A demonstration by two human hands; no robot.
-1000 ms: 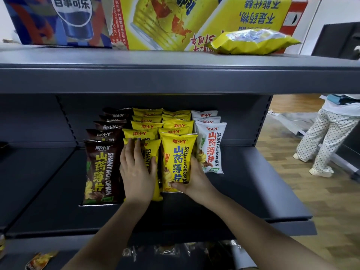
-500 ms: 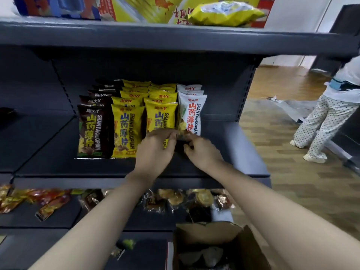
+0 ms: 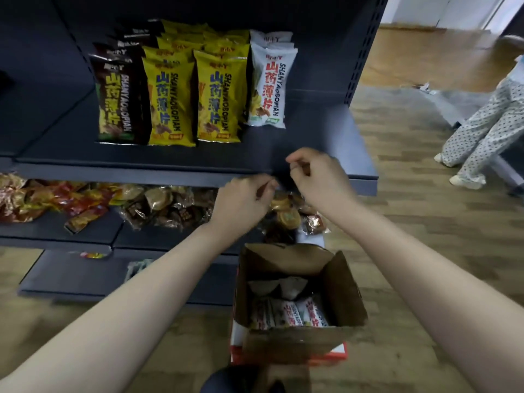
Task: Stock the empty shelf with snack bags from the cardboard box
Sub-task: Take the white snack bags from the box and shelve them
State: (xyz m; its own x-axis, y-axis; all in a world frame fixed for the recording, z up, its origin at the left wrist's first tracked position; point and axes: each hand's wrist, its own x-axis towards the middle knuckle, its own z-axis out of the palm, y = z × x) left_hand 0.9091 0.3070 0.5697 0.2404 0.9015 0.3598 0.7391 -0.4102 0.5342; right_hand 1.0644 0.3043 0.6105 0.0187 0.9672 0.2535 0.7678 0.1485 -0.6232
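Note:
On the dark shelf (image 3: 312,131) stand rows of snack bags: brown ones (image 3: 116,100) on the left, two rows of yellow ones (image 3: 170,103), and white ones (image 3: 269,86) on the right. My left hand (image 3: 243,202) and my right hand (image 3: 317,177) hover side by side at the shelf's front edge, below the white row, fingers loosely curled and holding nothing. The open cardboard box (image 3: 348,287) sits on the floor under my arms. Several white bags (image 3: 289,312) lie inside it.
The shelf below holds loose wrapped snacks (image 3: 158,202) and red and yellow packets (image 3: 42,197). A person in spotted trousers (image 3: 482,129) stands on the wooden floor to the right. Bare shelf surface lies right of the white row.
My hands left the yellow bags, moved right, then drew back to the shelf's front edge. My view dropped, so the cardboard box and the lower shelves came into sight.

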